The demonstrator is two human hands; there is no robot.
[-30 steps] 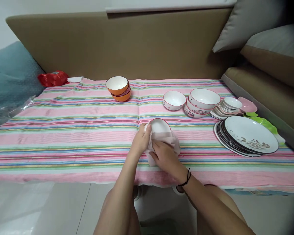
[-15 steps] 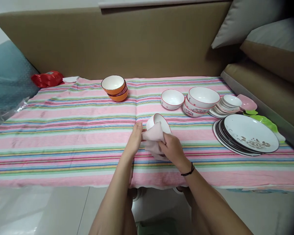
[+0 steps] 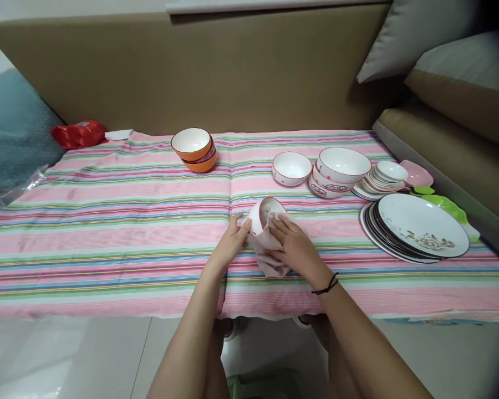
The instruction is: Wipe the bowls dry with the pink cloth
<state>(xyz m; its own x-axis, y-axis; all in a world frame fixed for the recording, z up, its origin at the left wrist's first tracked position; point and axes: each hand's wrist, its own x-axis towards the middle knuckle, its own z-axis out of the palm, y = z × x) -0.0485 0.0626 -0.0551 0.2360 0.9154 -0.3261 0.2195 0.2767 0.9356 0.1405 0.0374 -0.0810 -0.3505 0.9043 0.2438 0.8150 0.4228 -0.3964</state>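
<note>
My left hand (image 3: 232,239) grips the outside of a small white bowl with a red rim (image 3: 261,215), which is tilted toward the right above the striped cloth. My right hand (image 3: 294,246) presses a pale pink cloth (image 3: 270,255) into the bowl's mouth, its fingers curled over the fabric. The loose part of the pink cloth hangs down under my right palm. A black band circles my right wrist.
A striped tablecloth (image 3: 108,221) covers the low table. Stacked orange bowls (image 3: 194,148) stand at the back. At the right are a white bowl (image 3: 291,168), stacked red-patterned bowls (image 3: 340,172), small saucers (image 3: 385,177), a stack of large plates (image 3: 416,228), and pink and green dishes. A brown sofa lies behind.
The bowl has been tipped further onto its side, mouth toward the right. My right hand has moved the pink cloth from the bowl's outside into its opening.
</note>
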